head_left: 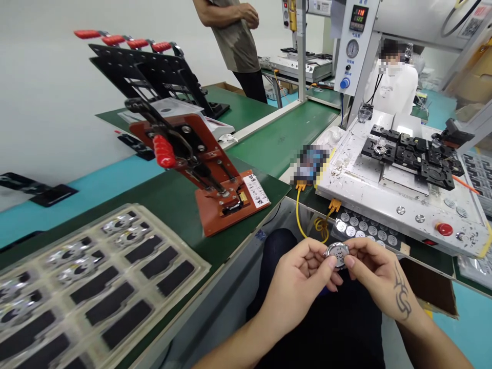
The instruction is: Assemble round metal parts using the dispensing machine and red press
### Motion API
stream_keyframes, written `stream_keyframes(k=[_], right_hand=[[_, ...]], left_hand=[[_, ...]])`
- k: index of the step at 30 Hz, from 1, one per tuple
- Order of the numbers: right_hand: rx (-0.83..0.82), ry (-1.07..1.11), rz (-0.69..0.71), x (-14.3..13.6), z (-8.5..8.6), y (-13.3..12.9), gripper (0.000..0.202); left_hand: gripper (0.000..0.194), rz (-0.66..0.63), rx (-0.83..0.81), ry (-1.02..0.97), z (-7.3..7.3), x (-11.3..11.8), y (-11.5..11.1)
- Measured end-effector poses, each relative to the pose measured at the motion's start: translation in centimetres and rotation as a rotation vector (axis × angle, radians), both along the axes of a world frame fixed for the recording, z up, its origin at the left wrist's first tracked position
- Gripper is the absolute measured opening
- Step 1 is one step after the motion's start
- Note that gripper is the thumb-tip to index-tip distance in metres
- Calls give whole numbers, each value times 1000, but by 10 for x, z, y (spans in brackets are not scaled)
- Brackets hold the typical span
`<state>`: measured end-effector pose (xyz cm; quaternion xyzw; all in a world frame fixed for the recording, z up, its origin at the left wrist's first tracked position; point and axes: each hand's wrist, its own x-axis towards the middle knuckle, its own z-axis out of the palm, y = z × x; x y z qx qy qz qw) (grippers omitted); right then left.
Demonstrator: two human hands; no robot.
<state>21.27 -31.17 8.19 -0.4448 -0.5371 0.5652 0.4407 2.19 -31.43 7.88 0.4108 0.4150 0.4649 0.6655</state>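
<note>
Between my two hands, above my lap, is a small round metal watch case (337, 253), its pale printed disc facing me. My left hand (303, 279) pinches its left edge between thumb and fingers. On the opposite edge, my right hand (374, 274) grips it with thumb and forefinger. Just beyond lies a sheet of round printed stickers (365, 228) at the front of the machine. To the left stands an orange clamp fixture (223, 205) with a red handle, and a plastic tray (154, 302) holding several shiny metal parts.
A white press machine (384, 192) with black moulds (415, 154) and a red stop button (444, 228) stands at right. Yellow cables (299, 210) hang near its left corner. Several red-handled clamps (154, 77) stand behind. One person (238, 41) stands at the back; another person (395, 89) sits beyond the machine.
</note>
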Motion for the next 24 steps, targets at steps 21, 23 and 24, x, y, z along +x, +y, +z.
stream_keyframes(k=[21, 23, 24], right_hand=[[119, -7, 16, -15, 18, 1, 14], [109, -3, 17, -15, 18, 1, 14], [100, -4, 20, -15, 18, 1, 15]], left_hand=[[35, 81, 101, -79, 12, -5, -12], [35, 83, 98, -78, 12, -6, -12], [34, 84, 96, -76, 12, -6, -11]])
